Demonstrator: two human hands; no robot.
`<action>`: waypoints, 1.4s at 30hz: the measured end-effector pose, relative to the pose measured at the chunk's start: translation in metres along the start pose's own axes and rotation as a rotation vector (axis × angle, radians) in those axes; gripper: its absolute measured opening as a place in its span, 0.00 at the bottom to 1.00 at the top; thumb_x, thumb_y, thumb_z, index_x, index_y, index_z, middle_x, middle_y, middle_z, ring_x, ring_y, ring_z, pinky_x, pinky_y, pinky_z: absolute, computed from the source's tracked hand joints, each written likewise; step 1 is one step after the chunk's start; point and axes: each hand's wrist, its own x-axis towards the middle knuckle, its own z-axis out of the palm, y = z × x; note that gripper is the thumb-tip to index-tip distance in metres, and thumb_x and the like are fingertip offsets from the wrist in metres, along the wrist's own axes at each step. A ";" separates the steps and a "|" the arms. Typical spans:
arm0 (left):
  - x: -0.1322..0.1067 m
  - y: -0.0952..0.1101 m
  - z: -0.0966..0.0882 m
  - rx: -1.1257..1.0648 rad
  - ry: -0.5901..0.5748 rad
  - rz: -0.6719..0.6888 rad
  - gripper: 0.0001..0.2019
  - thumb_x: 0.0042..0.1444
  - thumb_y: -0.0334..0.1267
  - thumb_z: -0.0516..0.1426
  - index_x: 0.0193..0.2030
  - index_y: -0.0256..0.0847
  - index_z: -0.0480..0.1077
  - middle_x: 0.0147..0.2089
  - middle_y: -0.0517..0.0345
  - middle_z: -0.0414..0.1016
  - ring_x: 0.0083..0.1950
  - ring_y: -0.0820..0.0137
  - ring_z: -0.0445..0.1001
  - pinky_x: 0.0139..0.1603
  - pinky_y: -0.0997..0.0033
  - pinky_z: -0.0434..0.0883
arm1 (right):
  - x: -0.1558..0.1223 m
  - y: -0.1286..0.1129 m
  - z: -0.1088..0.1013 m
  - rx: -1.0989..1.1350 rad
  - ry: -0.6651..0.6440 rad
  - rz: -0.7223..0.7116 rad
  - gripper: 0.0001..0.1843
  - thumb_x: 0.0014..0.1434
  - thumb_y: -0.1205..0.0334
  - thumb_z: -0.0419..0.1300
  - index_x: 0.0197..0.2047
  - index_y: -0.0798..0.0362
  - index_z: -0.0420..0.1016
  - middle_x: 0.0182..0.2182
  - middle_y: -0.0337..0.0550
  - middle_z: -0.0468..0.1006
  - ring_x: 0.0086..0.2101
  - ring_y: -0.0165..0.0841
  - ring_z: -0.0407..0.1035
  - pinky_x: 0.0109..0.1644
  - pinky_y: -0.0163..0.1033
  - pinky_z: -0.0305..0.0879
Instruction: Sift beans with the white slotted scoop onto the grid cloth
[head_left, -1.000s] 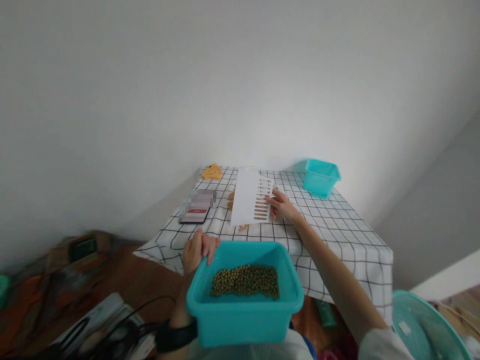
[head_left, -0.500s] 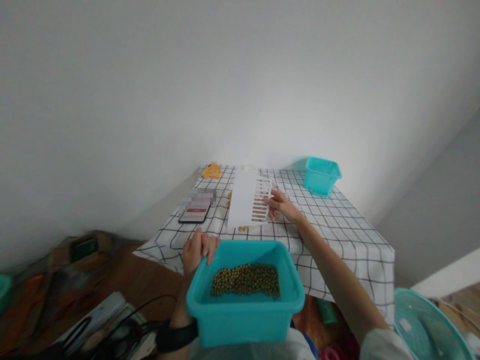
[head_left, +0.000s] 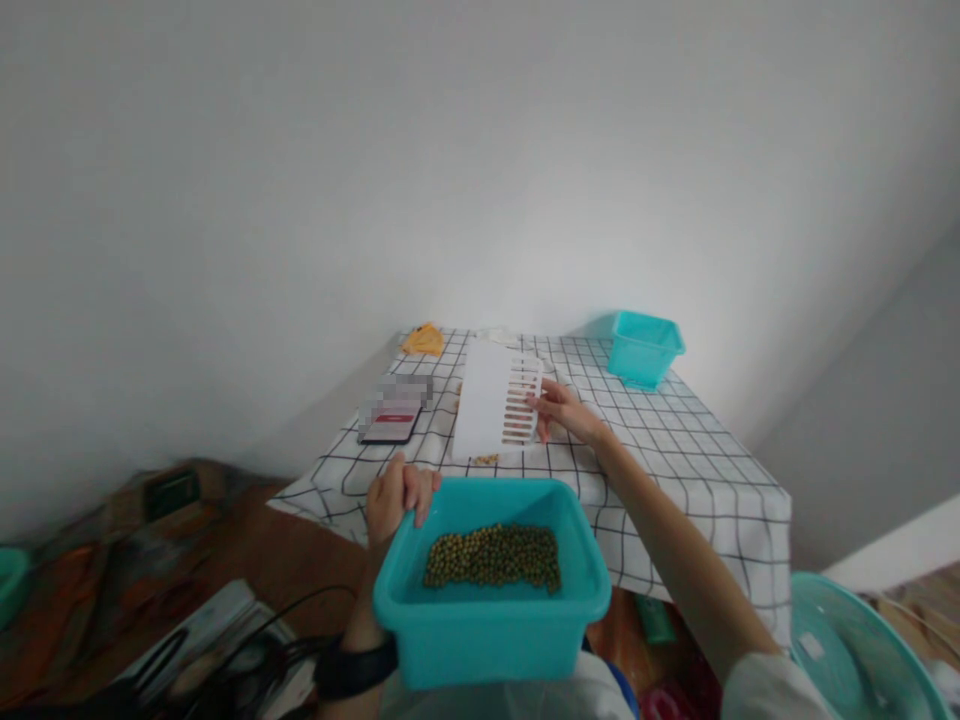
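Observation:
My left hand (head_left: 400, 497) is closed over the far left corner of a teal plastic basin (head_left: 491, 640) close to my body. A layer of small round green-brown beads or beans (head_left: 493, 556) covers part of its floor. Out over the table, my right hand (head_left: 559, 410) pinches the right edge of a flat white board (head_left: 484, 400) with a row of slots like comb teeth. The board is tilted above the cloth. Small yellowish pieces (head_left: 485, 460) show at its near edge, and a few more peek out on its left; the board hides whatever lies beneath.
A checked cloth (head_left: 675, 450) covers the table. On it lie a phone (head_left: 391, 420), an orange-yellow cloth or bag (head_left: 424, 340) and another teal basin (head_left: 645, 348) at the far right. A large teal tub (head_left: 862, 640) stands on the floor at right; cables and boxes lie at left.
The white board has shifted slightly toward me and tilted a little in my right hand. My left hand keeps its hold on the basin.

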 end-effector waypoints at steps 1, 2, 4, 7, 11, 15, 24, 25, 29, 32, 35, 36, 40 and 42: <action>0.000 0.000 0.000 0.000 0.000 0.000 0.30 0.70 0.44 0.53 0.14 0.45 0.54 0.08 0.65 0.55 0.15 0.72 0.55 0.36 0.65 0.72 | 0.000 -0.001 0.000 0.004 0.010 0.002 0.16 0.64 0.50 0.62 0.46 0.51 0.65 0.25 0.36 0.78 0.17 0.28 0.70 0.18 0.32 0.68; 0.000 0.000 0.000 0.000 0.001 0.000 0.30 0.70 0.44 0.53 0.14 0.45 0.54 0.08 0.65 0.55 0.15 0.72 0.55 0.36 0.65 0.72 | -0.001 -0.002 0.000 0.008 0.019 0.004 0.16 0.64 0.50 0.62 0.46 0.51 0.65 0.25 0.36 0.78 0.17 0.28 0.70 0.18 0.32 0.68; 0.000 0.001 0.000 0.006 0.001 -0.003 0.30 0.70 0.45 0.53 0.14 0.45 0.53 0.08 0.65 0.54 0.15 0.72 0.55 0.36 0.65 0.72 | -0.002 -0.003 0.000 0.016 0.015 0.008 0.15 0.64 0.51 0.62 0.46 0.51 0.65 0.26 0.36 0.78 0.17 0.28 0.70 0.19 0.32 0.68; -0.001 0.002 0.000 0.024 -0.002 -0.008 0.30 0.70 0.47 0.52 0.14 0.46 0.53 0.08 0.66 0.54 0.15 0.72 0.55 0.36 0.64 0.72 | -0.002 -0.004 0.000 0.016 -0.047 0.037 0.16 0.64 0.50 0.62 0.46 0.51 0.65 0.27 0.37 0.79 0.17 0.28 0.71 0.19 0.32 0.69; -0.001 0.003 0.001 0.065 -0.004 0.012 0.30 0.70 0.48 0.52 0.14 0.46 0.53 0.08 0.66 0.54 0.14 0.72 0.55 0.39 0.63 0.73 | 0.000 0.000 0.000 0.007 -0.074 0.054 0.18 0.62 0.49 0.64 0.45 0.51 0.65 0.24 0.36 0.78 0.17 0.29 0.71 0.17 0.31 0.67; -0.001 0.004 0.003 0.074 0.005 0.019 0.31 0.70 0.50 0.52 0.14 0.46 0.53 0.09 0.66 0.54 0.15 0.72 0.55 0.40 0.62 0.74 | 0.002 0.003 -0.001 0.008 0.012 0.019 0.17 0.63 0.49 0.63 0.44 0.50 0.64 0.24 0.36 0.78 0.16 0.28 0.70 0.18 0.32 0.68; -0.002 0.003 0.000 0.068 -0.008 0.014 0.31 0.70 0.47 0.52 0.14 0.46 0.54 0.09 0.65 0.55 0.15 0.72 0.55 0.39 0.63 0.74 | 0.002 0.005 -0.002 0.003 0.056 0.009 0.17 0.63 0.49 0.63 0.46 0.50 0.63 0.25 0.35 0.77 0.17 0.27 0.69 0.17 0.32 0.68; -0.002 0.003 0.000 0.068 -0.007 0.016 0.30 0.70 0.47 0.52 0.14 0.46 0.54 0.09 0.66 0.55 0.15 0.72 0.55 0.39 0.63 0.74 | 0.002 0.005 -0.002 0.002 0.046 0.008 0.17 0.63 0.49 0.63 0.45 0.50 0.63 0.26 0.35 0.77 0.17 0.27 0.69 0.17 0.32 0.68; -0.001 0.003 0.000 0.076 -0.011 0.024 0.31 0.71 0.46 0.50 0.13 0.46 0.53 0.08 0.65 0.54 0.14 0.71 0.55 0.36 0.63 0.74 | 0.002 0.003 -0.002 -0.013 0.008 0.017 0.16 0.64 0.49 0.62 0.44 0.49 0.63 0.27 0.36 0.78 0.17 0.27 0.69 0.19 0.32 0.69; -0.001 0.004 0.000 0.080 -0.023 0.014 0.31 0.71 0.44 0.50 0.13 0.47 0.54 0.08 0.64 0.54 0.14 0.71 0.55 0.36 0.62 0.74 | 0.003 0.004 -0.002 -0.006 0.024 0.014 0.16 0.64 0.50 0.62 0.45 0.50 0.63 0.26 0.35 0.77 0.17 0.27 0.69 0.18 0.32 0.68; -0.001 0.004 0.000 0.076 -0.019 0.014 0.30 0.71 0.45 0.51 0.14 0.47 0.54 0.09 0.65 0.55 0.15 0.71 0.55 0.39 0.62 0.74 | 0.003 0.005 -0.002 -0.002 0.062 0.006 0.17 0.64 0.49 0.62 0.46 0.49 0.63 0.25 0.34 0.77 0.16 0.27 0.69 0.17 0.32 0.68; -0.002 0.003 -0.001 0.074 -0.016 0.015 0.30 0.71 0.46 0.51 0.14 0.47 0.54 0.09 0.65 0.55 0.15 0.71 0.55 0.39 0.62 0.74 | 0.003 0.005 -0.002 -0.005 0.069 0.009 0.17 0.65 0.49 0.61 0.46 0.49 0.62 0.25 0.35 0.77 0.16 0.27 0.69 0.17 0.32 0.68; -0.002 0.003 0.000 0.066 -0.013 0.014 0.31 0.70 0.47 0.52 0.13 0.46 0.53 0.09 0.66 0.55 0.14 0.71 0.55 0.41 0.63 0.74 | 0.002 0.004 -0.002 -0.023 0.039 0.025 0.17 0.64 0.49 0.62 0.46 0.50 0.63 0.25 0.35 0.77 0.16 0.28 0.69 0.17 0.32 0.67; -0.002 0.003 0.001 0.061 -0.009 0.014 0.31 0.70 0.47 0.52 0.13 0.46 0.53 0.08 0.66 0.55 0.14 0.72 0.54 0.40 0.63 0.73 | 0.001 0.003 -0.002 -0.027 0.007 0.031 0.17 0.64 0.49 0.62 0.46 0.50 0.64 0.25 0.36 0.77 0.17 0.28 0.70 0.17 0.32 0.66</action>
